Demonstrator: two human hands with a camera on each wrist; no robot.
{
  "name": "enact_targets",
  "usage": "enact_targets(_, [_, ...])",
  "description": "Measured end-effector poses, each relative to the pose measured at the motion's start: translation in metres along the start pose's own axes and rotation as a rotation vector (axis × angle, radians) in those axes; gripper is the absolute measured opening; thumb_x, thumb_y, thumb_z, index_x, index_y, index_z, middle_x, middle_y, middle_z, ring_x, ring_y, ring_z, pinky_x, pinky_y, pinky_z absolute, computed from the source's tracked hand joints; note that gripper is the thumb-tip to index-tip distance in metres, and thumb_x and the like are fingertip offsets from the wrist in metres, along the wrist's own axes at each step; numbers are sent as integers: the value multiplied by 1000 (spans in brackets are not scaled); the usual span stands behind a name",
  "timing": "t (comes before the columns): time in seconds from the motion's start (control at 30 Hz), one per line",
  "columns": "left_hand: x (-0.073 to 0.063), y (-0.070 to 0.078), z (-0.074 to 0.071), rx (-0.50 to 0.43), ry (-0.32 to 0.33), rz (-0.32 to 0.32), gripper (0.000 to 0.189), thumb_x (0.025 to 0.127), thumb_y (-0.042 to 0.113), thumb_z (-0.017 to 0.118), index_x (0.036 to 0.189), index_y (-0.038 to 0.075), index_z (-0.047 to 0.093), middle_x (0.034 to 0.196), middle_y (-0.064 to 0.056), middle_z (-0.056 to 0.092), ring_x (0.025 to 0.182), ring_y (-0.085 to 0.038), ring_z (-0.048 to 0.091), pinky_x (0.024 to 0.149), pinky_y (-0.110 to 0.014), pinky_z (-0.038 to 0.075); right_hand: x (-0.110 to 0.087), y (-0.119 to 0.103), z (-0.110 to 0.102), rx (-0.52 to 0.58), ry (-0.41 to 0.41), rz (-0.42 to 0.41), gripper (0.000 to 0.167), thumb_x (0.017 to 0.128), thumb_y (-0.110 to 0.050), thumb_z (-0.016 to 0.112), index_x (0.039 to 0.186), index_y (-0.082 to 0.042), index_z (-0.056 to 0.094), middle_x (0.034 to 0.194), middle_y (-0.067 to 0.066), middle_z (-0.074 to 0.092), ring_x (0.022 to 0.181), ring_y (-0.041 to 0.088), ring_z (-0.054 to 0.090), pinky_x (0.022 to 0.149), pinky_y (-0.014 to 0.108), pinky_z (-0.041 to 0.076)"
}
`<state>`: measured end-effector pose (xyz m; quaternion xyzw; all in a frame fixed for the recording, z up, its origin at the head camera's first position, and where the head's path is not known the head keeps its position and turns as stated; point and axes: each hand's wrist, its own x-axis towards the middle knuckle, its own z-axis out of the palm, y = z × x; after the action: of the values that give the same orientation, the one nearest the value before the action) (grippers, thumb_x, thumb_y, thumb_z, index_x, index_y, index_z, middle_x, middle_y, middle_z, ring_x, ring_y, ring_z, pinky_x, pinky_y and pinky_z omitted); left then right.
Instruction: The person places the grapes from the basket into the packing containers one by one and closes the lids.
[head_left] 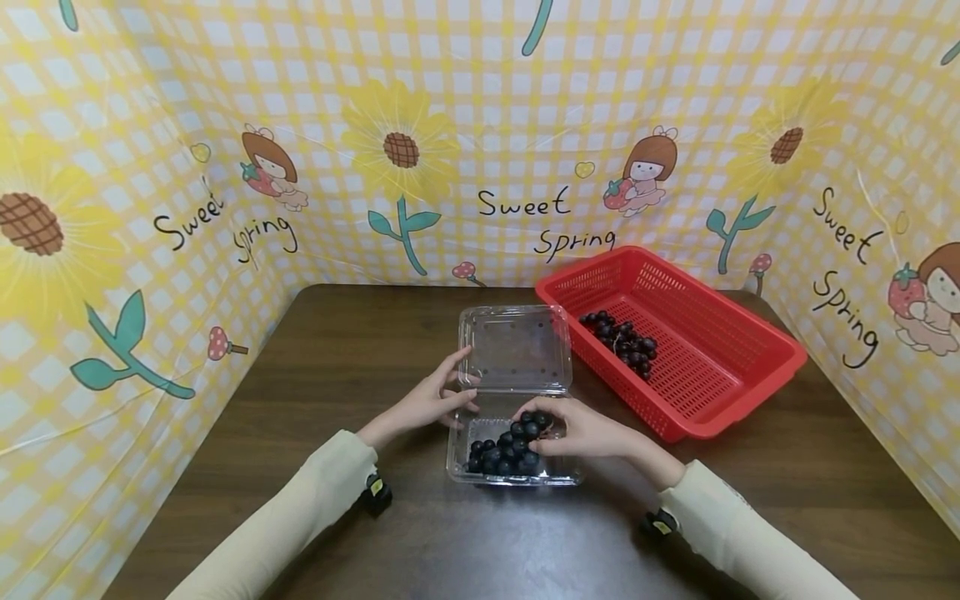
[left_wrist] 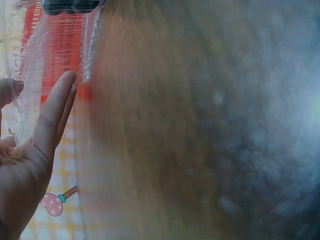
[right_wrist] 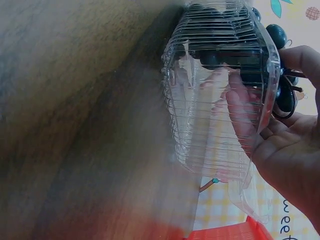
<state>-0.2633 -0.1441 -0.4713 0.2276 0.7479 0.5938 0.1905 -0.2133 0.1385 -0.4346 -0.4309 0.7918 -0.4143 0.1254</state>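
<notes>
A clear plastic clamshell box (head_left: 456, 454) stands on the table with its lid (head_left: 517, 350) tipped back. Inside its near half lies a bunch of dark grapes (head_left: 504, 454), heaped higher on the right. My right hand (head_left: 592, 429) holds the upper right part of that bunch between thumb and fingers. From the right wrist, grapes (right_wrist: 276, 36) and a dark stem show by the fingers, which reach in over the box rim. At the box's left side is my left hand (head_left: 427, 400), its fingers extended and spread along the clear wall near the hinge.
A red perforated basket (head_left: 705, 383) stands behind and to the right, its left side close by the lid. Another bunch of dark grapes (head_left: 630, 346) lies in it. Patterned yellow-checked cloth (head_left: 495, 150) walls in the brown table (head_left: 360, 333) at the back and sides.
</notes>
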Motion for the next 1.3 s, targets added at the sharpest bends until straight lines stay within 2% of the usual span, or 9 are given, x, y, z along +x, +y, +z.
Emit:
enact_targets(0.27, [-1,0,0,0,2,2,75,94,16,55,148,33,6,133,-18,45,96,-35,64,62,-46,58,-2,1,0,13,-17,2,43,83,-14,68,123,-8,52,122,5,56,95,11,58,73,25,56])
enact_targets(0.53, [-1,0,0,-5,-3,12,75,94,16,55,149,32,6,132,-19,45,96,-36,64,62,-46,58,-2,-28,-6,30,-39,-11,38,82,-1,64,118,-3,53,118,14,57,87,17,60,71,27,57])
enact_targets(0.63, [-1,1,0,-3,-7,15,75,94,16,55,149,32,6,133,-20,45,96,-37,63,62,-46,58,-2,-35,-8,13,-49,-3,38,82,0,63,119,-2,52,115,14,58,84,13,59,69,27,57])
enact_targets(0.77, [-1,0,0,-3,-6,13,75,94,17,55,148,33,6,133,-19,45,96,-37,63,62,-46,58,-3,-23,-5,-20,-52,-12,40,84,0,62,121,-7,50,112,8,58,83,9,57,70,26,57])
enact_targets(0.97, [-1,-1,0,-8,-9,16,75,94,16,55,148,33,6,133,-19,45,96,-37,63,63,-46,58,-4,-22,-4,-37,-57,-101,39,83,4,59,120,-5,50,118,14,56,92,20,55,72,25,55])
enact_targets(1.17, [-1,0,0,-14,-11,18,75,94,16,55,149,32,6,133,-20,44,97,-38,63,63,-46,58,-4,-4,-4,-110,-68,-142,40,84,-3,60,122,-12,51,121,3,56,102,12,53,81,24,51])
enact_targets(1.23, [-1,0,0,-16,-11,18,75,94,16,55,149,32,6,133,-20,44,97,-38,62,63,-46,58,-4,-1,-4,-110,-72,-155,40,85,-5,60,123,-12,52,121,2,56,106,12,53,87,26,50])
enact_targets(1.3, [-1,0,0,-16,-10,18,75,94,16,55,149,32,6,133,-20,44,97,-38,63,63,-46,58,-4,1,-4,-115,-76,-170,39,85,-7,60,123,-12,52,121,2,56,105,13,54,85,26,51])
